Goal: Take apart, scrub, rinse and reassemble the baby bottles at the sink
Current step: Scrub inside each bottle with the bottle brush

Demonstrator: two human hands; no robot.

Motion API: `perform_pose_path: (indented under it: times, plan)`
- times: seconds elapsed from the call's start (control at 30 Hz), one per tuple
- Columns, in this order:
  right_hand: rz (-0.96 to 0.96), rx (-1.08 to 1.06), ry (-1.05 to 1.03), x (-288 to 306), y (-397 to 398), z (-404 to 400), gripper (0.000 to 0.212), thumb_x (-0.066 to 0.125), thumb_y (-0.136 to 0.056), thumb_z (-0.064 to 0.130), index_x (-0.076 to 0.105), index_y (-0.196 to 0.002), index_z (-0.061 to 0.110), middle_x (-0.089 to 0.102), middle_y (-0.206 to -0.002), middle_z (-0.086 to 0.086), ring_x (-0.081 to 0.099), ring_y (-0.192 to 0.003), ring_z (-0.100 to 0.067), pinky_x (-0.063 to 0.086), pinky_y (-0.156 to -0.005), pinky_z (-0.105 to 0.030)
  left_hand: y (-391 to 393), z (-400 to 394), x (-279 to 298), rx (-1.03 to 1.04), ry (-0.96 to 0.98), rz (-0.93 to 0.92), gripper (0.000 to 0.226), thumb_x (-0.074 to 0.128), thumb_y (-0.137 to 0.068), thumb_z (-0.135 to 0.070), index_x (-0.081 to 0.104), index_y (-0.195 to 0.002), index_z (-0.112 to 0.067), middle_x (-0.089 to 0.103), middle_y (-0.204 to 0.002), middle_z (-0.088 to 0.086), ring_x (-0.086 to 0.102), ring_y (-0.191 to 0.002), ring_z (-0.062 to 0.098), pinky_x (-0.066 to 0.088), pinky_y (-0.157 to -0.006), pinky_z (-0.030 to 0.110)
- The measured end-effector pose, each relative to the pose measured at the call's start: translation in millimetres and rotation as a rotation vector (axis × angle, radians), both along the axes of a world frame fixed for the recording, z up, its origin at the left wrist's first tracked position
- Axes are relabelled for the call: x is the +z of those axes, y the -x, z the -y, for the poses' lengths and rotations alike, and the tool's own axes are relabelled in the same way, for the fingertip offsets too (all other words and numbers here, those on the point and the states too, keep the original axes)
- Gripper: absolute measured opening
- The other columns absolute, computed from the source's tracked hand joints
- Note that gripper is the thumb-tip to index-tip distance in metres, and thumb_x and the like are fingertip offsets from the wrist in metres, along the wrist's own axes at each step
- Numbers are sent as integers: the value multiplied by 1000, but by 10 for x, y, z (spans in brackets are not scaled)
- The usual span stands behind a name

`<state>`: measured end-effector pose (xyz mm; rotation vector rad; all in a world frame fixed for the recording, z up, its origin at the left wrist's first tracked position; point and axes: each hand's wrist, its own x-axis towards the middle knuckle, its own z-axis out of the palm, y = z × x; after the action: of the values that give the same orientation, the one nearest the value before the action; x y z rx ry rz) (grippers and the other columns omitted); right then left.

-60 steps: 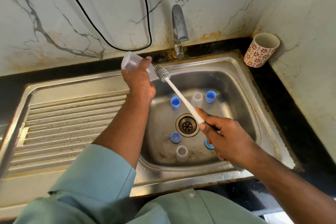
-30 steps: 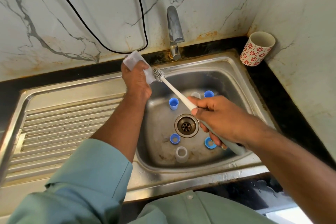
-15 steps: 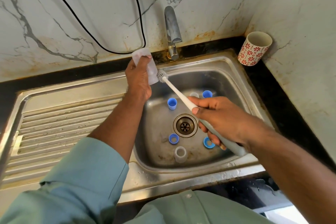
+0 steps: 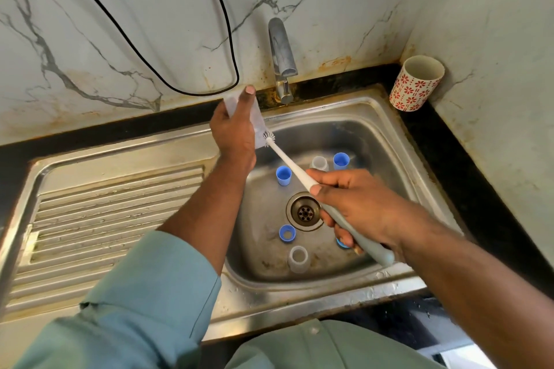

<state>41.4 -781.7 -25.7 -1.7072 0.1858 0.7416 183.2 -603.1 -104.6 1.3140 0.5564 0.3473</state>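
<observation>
head view: only camera, looks down into the sink (image 4: 386,117) from above the person's chest.
left hand (image 4: 232,129): fingers wrapped round a clear bottle body (image 4: 258,121), thumb tip up near the closed end; held above the basin's back-left corner, probably so drips fall in the basin.
bottle body: tilted, open mouth pointing down-right toward the brush (lines the opening up with the shaft).
right hand (image 4: 356,204): clamped round the brush handle (image 4: 359,237), index finger stretched up the shaft, likely for steering the tip.
brush head (image 4: 269,138): white bristles at the bottle mouth, touching or just inside it; how deep, cannot tell.
step in hand: scrubbing the inside of this bottle, judged from brush-at-mouth pose.
tap (image 4: 281,60): no water seen running, so rinsing looks not yet begun.
parts in basin: blue cap (image 4: 283,176) and second blue cap (image 4: 341,160) upright behind the drain (image 4: 305,211); clear piece (image 4: 319,163) between them; blue ring (image 4: 287,233) and clear cup-like piece (image 4: 298,259) in front of the drain (all apart, loose on the basin floor, presumably parked within reach for washing).
another blue part: mostly hidden under the right hand.
progress: disassembly appears done, reassembly not yet.
bench: black, patterned mug (image 4: 415,84) in the back-right corner, well apart from the work.
draining board (image 4: 114,219): ribbed, left of basin.
</observation>
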Motion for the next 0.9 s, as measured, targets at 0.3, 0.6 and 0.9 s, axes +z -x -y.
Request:
perform_pose_path:
  times: [0.3,0.6,0.9]
  plan:
    - [-3,-10,-36,32,45,45,39,47,-102,26,47,-137,44,54,-62,-1,45,-41,-11,41,-38,-23,-40,-37,18,114,71,26,28,75,-83,-36,72,-100,-14,67,-89,-4,63,-87,14,57,-83,35]
    - [20,-91,-144,-6,69,189,32,50,-100,24,60,-105,55,56,-66,-5,43,-41,-13,41,-40,-26,77,-206,29,22,643,-151,64,77,-82,-38,46,-134,-19,53,-123,17,61,-102,39,58,-61,53]
    - [63,-132,-278,-246,176,106,36,49,-100,21,62,-121,48,55,-71,-9,43,-41,-16,41,-38,-26,287,-18,108,161,842,-14,47,74,-83,-36,47,-112,-10,54,-124,19,62,-100,38,58,-80,55]
